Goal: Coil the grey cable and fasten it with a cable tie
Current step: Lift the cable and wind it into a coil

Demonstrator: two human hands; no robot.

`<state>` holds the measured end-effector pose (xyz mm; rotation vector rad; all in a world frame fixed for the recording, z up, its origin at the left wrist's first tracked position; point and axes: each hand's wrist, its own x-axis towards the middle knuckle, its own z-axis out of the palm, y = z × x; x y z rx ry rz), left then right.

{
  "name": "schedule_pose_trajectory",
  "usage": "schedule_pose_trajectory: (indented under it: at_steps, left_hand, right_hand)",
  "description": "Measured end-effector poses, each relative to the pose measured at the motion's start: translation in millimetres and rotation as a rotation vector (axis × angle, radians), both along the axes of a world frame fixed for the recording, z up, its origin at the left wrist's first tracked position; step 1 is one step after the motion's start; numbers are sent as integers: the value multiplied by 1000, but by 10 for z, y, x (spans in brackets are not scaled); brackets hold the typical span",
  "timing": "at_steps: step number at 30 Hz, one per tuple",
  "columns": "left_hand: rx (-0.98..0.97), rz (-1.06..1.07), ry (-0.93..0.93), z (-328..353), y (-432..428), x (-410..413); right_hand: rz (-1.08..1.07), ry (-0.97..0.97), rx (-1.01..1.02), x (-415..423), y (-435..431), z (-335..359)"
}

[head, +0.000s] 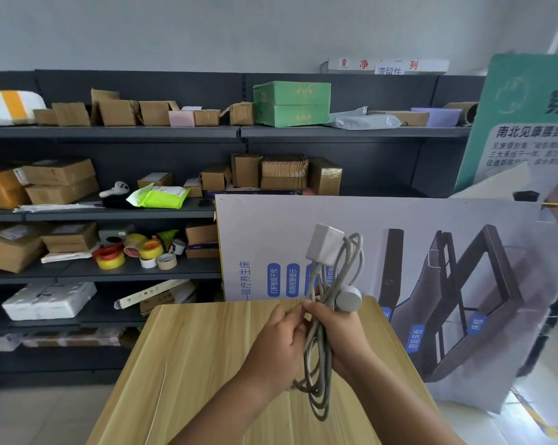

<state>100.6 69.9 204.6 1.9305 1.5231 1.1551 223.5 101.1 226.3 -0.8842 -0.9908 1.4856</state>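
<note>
The fingers [292, 319] of our left hand [276, 343] pinch the middle of the grey cable [319, 364], held above the worktop [191, 364]; our right hand [338, 332] is closed around the loops. We should keep them tight while wrapping; no tie is visible.

Grey cable [319, 358], white adapter block [325, 244], pale wood-grain table [191, 364], green boxes [291, 103]

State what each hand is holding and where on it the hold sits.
Both hands hold the coiled grey cable at the middle of the bundle: the right hand wraps around it, and the left hand pinches the strands beside it. No cable tie is visible.
</note>
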Motion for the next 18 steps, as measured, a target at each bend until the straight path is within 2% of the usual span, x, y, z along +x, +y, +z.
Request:
schedule_pose_trajectory:
  at_steps: [2,5,8,12,15,18]
  left_hand:
    - [-19,-42,-21,16,-48,14]
    - [-46,-61,127,-42,-105,31]
    - [-185,-88,84,-25,-109,8]
    - [-275,-115,108,49,-153,-4]
    - [-412,-72,37,18,-177,23]
    - [-630,-111,-157,-27,-133,20]
  right_hand:
    - [32,15,-19,-9,27,-24]
    - [54,21,-67,-22,62,-86]
    - [98,13,-108,-42,63,-183]
    - [209,0,-190,-62,21,-301]
    - [168,110,-257,-93,39,-380]
    - [107,162,-307,-150,44,-415]
